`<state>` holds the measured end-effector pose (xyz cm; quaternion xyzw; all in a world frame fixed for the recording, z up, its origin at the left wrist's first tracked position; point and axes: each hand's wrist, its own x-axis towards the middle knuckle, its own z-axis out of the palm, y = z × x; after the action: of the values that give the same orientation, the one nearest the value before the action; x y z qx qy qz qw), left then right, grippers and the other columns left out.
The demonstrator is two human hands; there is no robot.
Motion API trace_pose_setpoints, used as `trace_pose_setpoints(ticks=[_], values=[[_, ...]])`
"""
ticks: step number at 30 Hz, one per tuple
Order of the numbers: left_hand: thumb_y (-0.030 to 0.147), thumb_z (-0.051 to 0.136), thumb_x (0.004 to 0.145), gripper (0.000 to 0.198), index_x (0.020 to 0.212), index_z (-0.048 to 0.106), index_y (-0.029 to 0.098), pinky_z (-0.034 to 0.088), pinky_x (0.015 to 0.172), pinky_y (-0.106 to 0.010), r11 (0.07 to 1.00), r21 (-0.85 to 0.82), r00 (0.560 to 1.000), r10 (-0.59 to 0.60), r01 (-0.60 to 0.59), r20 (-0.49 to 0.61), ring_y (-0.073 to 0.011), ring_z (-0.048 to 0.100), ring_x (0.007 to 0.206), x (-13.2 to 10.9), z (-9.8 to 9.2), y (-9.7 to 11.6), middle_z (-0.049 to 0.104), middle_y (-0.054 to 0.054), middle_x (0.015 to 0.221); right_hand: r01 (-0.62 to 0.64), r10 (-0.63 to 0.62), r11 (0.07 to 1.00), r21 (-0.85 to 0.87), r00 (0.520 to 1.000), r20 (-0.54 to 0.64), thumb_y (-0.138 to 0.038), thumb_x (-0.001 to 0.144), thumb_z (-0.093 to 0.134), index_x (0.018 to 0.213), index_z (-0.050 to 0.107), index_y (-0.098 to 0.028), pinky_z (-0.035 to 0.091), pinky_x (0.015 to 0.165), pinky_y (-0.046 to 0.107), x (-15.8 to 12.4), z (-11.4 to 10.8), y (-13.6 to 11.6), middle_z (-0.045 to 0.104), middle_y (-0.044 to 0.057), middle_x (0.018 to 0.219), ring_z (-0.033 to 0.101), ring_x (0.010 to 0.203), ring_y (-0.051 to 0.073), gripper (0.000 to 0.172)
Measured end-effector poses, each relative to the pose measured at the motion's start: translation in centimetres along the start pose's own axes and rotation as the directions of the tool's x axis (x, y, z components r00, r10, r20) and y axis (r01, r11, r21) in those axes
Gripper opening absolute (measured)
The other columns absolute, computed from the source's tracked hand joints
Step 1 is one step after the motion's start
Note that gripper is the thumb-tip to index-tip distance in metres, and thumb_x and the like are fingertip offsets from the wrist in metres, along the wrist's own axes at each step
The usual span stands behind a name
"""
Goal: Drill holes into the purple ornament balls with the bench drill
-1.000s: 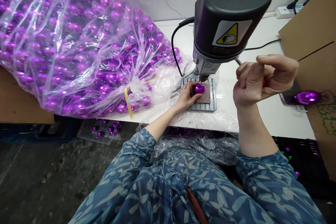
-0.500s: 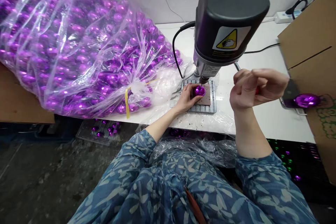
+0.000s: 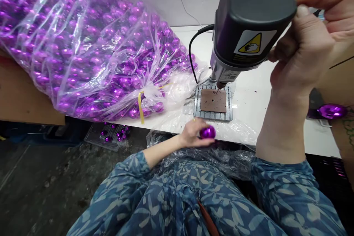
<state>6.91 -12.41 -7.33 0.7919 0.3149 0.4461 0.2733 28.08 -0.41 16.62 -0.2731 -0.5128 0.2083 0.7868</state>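
Note:
My left hand (image 3: 193,132) has its fingers around a shiny purple faceted ball (image 3: 208,132), in front of the drill press base (image 3: 229,114) near the table's front edge. A brown board (image 3: 213,100) with a small hole lies on the base, sprinkled with dark shavings. Above it is the thin drill bit (image 3: 218,90), apart from the board, under the black drill press head (image 3: 254,22). My right hand (image 3: 309,40) is raised at the head's right side, fingers curled; whatever they grip is hidden.
A large clear bag of purple balls (image 3: 105,51), tied with a yellow strip (image 3: 141,108), fills the left. Another purple ball (image 3: 332,111) lies right, by a cardboard box (image 3: 340,81). Clear plastic film (image 3: 235,156) drapes the front edge. A tray (image 3: 110,138) with several balls sits below left.
My left hand has drawn the purple ball from the board under the bit towards me, baring the board. My right hand has risen, from beside a metal lever to beside the drill head.

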Motion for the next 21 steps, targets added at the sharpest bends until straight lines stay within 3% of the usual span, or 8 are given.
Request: trace_pose_setpoints(ticks=[3, 6, 9, 13, 15, 18, 20, 21], values=[[0.064, 0.074, 0.089, 0.029, 0.102, 0.078, 0.038, 0.052, 0.052, -0.031, 0.998, 0.029, 0.963, 0.052, -0.062, 0.265, -0.0177, 0.062, 0.057, -5.0, -1.1, 1.4, 0.072, -0.001, 0.075, 0.011, -0.01, 1.0, 0.028, 1.0, -0.013, -0.019, 0.074, 0.074, 0.078, 0.07, -0.021, 0.015, 0.031, 0.024, 0.0, 0.1, 0.3, 0.037, -0.007, 0.054, 0.033, 0.036, 0.005, 0.006], [0.062, 0.075, 0.088, 0.029, 0.105, 0.08, 0.04, 0.049, 0.049, -0.028, 0.997, 0.057, 0.964, -0.058, 0.044, 0.261, -0.0166, 0.061, 0.057, -7.8, -1.8, 1.4, 0.078, -0.004, 0.082, 0.029, -0.028, 0.999, 0.04, 0.999, -0.033, -0.019, 0.073, 0.075, 0.077, 0.071, -0.021, 0.013, 0.031, 0.027, 0.0, 0.1, 0.5, 0.031, -0.006, 0.054, 0.031, 0.036, 0.006, 0.007], [0.056, 0.082, 0.083, 0.026, 0.104, 0.08, 0.041, 0.052, 0.052, -0.026, 0.996, -0.006, 0.972, -0.083, 0.086, 0.22, -0.0151, 0.067, 0.061, -7.5, -2.8, 1.1, 0.081, -0.002, 0.09, 0.035, -0.034, 0.999, 0.019, 0.999, -0.035, -0.018, 0.076, 0.075, 0.079, 0.071, -0.021, 0.013, 0.031, 0.026, 0.0, 0.0, 0.6, 0.034, -0.005, 0.056, 0.03, 0.037, 0.005, 0.006], [0.035, 0.066, 0.093, 0.011, 0.097, 0.076, 0.033, 0.062, 0.068, -0.031, 0.99, 0.139, 0.998, 0.003, -0.012, 0.065, -0.0192, 0.076, 0.077, -1.6, -5.6, 0.2, 0.081, -0.002, 0.09, 0.03, -0.03, 1.0, 0.008, 0.999, -0.02, -0.023, 0.076, 0.077, 0.08, 0.071, -0.022, 0.016, 0.031, 0.024, 0.0, -0.1, 0.6, 0.032, -0.006, 0.057, 0.027, 0.038, 0.003, 0.008], [0.02, 0.053, 0.097, 0.023, 0.103, 0.075, 0.025, 0.063, 0.079, -0.038, 0.904, 0.387, 0.984, -0.169, 0.179, -0.058, -0.0229, 0.077, 0.089, 3.4, -7.4, -1.2, 0.081, -0.008, 0.097, 0.031, -0.031, 1.0, 0.002, 0.999, -0.022, -0.025, 0.074, 0.077, 0.079, 0.071, -0.023, 0.016, 0.032, 0.024, -0.1, -0.1, 0.4, 0.034, -0.006, 0.057, 0.026, 0.037, 0.003, 0.008], [0.002, 0.049, 0.094, 0.035, 0.109, 0.077, 0.018, 0.061, 0.098, -0.045, 0.59, 0.676, 0.852, -0.513, 0.442, -0.109, -0.0318, 0.073, 0.119, 11.6, -9.7, -4.1, 0.08, -0.016, 0.114, 0.032, -0.032, 0.999, -0.004, 0.999, -0.036, -0.025, 0.073, 0.079, 0.078, 0.072, -0.023, 0.015, 0.031, 0.026, -0.2, 0.0, 0.2, 0.034, -0.006, 0.054, 0.028, 0.036, 0.004, 0.009], [-0.005, 0.051, 0.091, 0.043, 0.12, 0.077, 0.014, 0.059, 0.107, -0.046, 0.446, 0.767, 0.738, -0.672, 0.462, -0.054, -0.0344, 0.07, 0.131, 16.0, -10.3, -5.9, 0.076, -0.02, 0.132, 0.03, -0.03, 1.0, -0.004, 0.999, -0.038, -0.029, 0.072, 0.083, 0.078, 0.072, -0.022, 0.014, 0.031, 0.026, -0.3, 0.1, 0.0, 0.033, -0.007, 0.052, 0.028, 0.036, 0.004, 0.013], [-0.006, 0.049, 0.093, 0.049, 0.131, 0.073, 0.013, 0.057, 0.111, -0.047, 0.414, 0.789, 0.722, -0.689, 0.455, -0.055, -0.0349, 0.067, 0.136, 17.6, -10.3, -6.6, 0.071, -0.021, 0.143, 0.029, -0.029, 1.0, -0.007, 0.999, -0.036, -0.032, 0.072, 0.084, 0.078, 0.072, -0.022, 0.015, 0.032, 0.025, -0.4, 0.1, -0.1, 0.032, -0.007, 0.051, 0.028, 0.036, 0.004, 0.016]])
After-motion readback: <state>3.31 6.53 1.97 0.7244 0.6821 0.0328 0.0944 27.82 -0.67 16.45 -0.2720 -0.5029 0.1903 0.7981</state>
